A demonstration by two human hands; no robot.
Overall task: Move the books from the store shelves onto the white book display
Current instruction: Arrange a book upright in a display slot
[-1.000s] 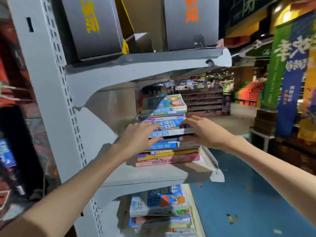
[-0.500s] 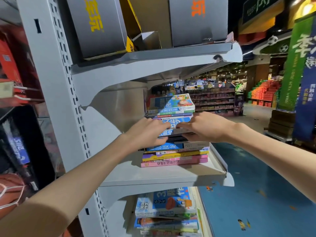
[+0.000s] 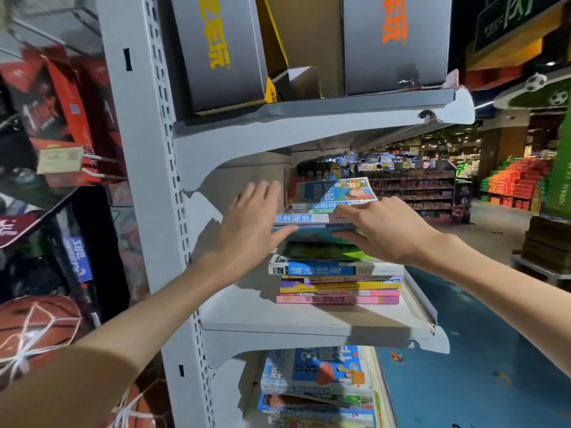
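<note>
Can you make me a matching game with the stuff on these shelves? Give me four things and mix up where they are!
Things:
1. Grey boxes
2. Pink book
3. Basketball
4. Cartoon book

Places:
A. Top of the pile between the hands
B. Top shelf
C. Bottom of the pile on the middle shelf
D. In a net at the far left

Pairs: 1-B, 2-C, 3-D, 4-A
</note>
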